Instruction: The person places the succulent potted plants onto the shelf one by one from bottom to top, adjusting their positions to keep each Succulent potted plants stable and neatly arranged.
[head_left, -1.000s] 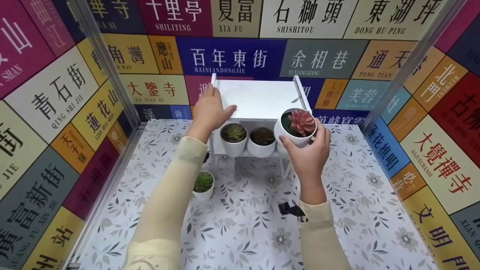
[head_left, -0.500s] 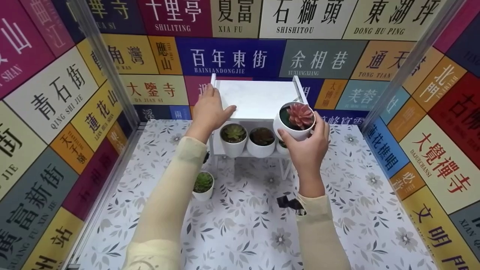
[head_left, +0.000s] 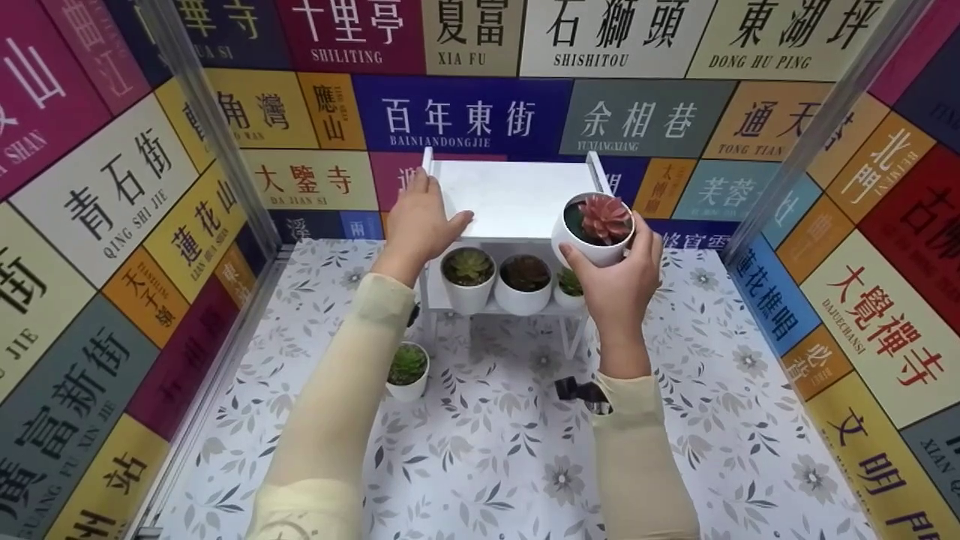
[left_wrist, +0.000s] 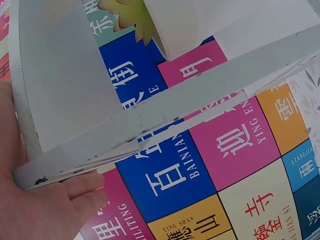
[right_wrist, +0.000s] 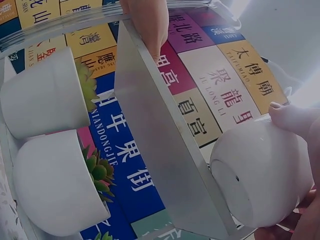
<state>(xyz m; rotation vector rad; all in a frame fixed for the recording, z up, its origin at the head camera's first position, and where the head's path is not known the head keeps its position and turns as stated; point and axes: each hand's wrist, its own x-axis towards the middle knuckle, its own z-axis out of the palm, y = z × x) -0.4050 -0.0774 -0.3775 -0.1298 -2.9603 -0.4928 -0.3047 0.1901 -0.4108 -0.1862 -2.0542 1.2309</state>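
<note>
My right hand [head_left: 621, 289] holds a white pot with a red succulent [head_left: 604, 219], thumb at the near side and fingers round the right. The pot is at the front right edge of the white shelf's top board [head_left: 514, 199]; in the right wrist view the round pot [right_wrist: 260, 175] is close against the board's edge. My left hand [head_left: 421, 229] grips the shelf's left front corner, thumb over the board and fingers along the outer side. In the left wrist view the shelf's side rail [left_wrist: 125, 112] lies between thumb and fingers.
On the lower shelf stand a pale green succulent [head_left: 467, 276], a dark brownish succulent [head_left: 523, 283] and a smaller green plant [head_left: 570, 281], partly hidden. Another green potted plant [head_left: 406, 367] stands on the floral tabletop [head_left: 480, 450], beside the left forearm. Sign-patterned walls [head_left: 461, 112] enclose the space.
My right hand has raised the red succulent's pot from beside the lower shelf to the top board's front right edge, uncovering the small green plant below. My left hand has stayed put.
</note>
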